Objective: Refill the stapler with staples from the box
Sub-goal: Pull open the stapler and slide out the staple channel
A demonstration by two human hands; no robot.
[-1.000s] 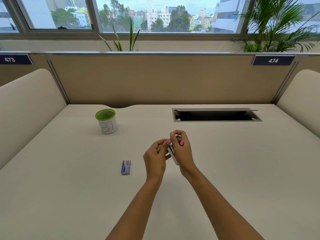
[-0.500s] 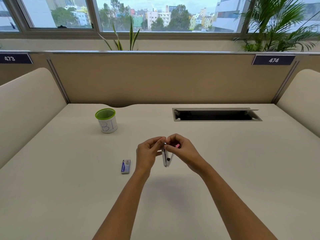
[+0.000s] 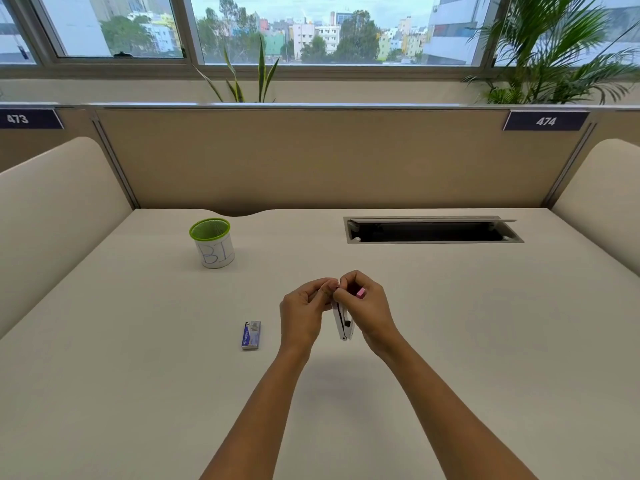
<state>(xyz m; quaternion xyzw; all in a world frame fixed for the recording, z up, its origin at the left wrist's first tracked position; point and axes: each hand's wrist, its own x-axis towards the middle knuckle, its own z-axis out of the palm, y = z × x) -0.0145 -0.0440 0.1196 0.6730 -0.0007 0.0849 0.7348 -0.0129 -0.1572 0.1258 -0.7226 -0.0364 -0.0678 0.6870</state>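
A small white stapler (image 3: 343,322) hangs upright above the desk between my hands, its two arms slightly apart and its far end downward. My right hand (image 3: 367,308) grips its upper end, where a pink part shows between the fingers. My left hand (image 3: 304,311) pinches the same top end with thumb and fingertips. The blue staple box (image 3: 251,335) lies flat on the desk, to the left of my left hand, closed as far as I can tell.
A white pen cup (image 3: 212,243) with a green rim stands at the back left. An open cable slot (image 3: 433,230) is sunk into the desk (image 3: 485,323) at the back right. Padded partitions close off both sides and the back.
The stapler has swung from a slant to upright and moved slightly left. My left hand's fingertips have come up to pinch its top end.
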